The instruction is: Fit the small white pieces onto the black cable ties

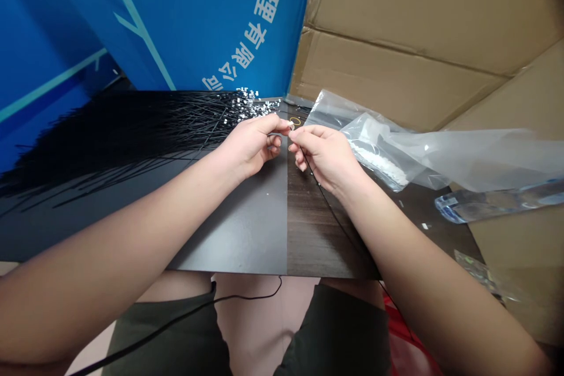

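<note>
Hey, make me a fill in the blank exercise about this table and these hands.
The left hand holds a small piece coloured ____.
The wire at the right hand is coloured ____.
The big wire pile lies on the table's ____ side.
The brown sheets behind the clear bag are made of ____.

White; black; left; cardboard.

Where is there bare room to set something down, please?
Grey tabletop between left forearm and seam looks mostly bare, as does brown wood between seam and held wire. Black wires crowd the back left; clear bags crowd the right.

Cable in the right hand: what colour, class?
The cable is black, seen best in head view.
</note>
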A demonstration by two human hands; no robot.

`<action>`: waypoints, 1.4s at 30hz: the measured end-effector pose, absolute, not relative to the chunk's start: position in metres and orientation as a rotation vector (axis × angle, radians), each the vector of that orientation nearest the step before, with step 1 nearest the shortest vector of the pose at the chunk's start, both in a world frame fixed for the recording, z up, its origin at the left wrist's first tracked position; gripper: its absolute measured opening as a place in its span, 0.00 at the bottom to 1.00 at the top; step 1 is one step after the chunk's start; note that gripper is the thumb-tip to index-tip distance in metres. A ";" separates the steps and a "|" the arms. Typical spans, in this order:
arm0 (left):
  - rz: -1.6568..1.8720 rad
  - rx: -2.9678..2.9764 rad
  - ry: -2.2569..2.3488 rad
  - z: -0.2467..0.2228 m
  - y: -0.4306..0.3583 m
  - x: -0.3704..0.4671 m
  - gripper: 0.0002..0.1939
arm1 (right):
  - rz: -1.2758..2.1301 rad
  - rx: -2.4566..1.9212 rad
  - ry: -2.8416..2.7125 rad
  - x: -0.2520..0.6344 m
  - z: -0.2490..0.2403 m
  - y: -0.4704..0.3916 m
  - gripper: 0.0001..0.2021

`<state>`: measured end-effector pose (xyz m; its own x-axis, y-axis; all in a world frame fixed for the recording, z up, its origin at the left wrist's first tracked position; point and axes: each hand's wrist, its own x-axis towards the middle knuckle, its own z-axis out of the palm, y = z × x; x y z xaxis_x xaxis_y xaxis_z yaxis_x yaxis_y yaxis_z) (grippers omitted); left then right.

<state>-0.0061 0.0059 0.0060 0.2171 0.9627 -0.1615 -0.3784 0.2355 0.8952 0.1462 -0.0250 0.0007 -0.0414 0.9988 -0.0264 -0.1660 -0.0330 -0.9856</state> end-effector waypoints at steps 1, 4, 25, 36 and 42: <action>1.104 0.850 0.875 0.006 0.006 -0.006 0.04 | 1.334 -1.090 -1.093 0.146 0.001 -0.025 0.06; 1.133 0.887 0.894 0.005 0.005 -0.007 0.04 | 1.344 -1.100 -1.071 0.145 0.003 -0.026 0.06; 1.265 1.077 0.924 0.005 0.001 -0.005 0.06 | 1.577 -0.916 -0.905 0.143 0.005 -0.028 0.08; 1.320 1.216 0.953 0.000 0.003 -0.004 0.02 | 1.479 -0.959 -0.972 0.138 0.004 -0.031 0.06; 1.345 1.269 0.969 -0.001 0.003 -0.003 0.03 | 1.453 -0.982 -0.991 0.137 0.003 -0.031 0.06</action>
<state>-0.0029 0.0026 -0.0008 0.0579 0.9816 0.1821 -0.1388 -0.1728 0.9751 0.1371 -0.0305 0.0031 -0.0891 0.9943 -0.0581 -0.3089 -0.0831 -0.9475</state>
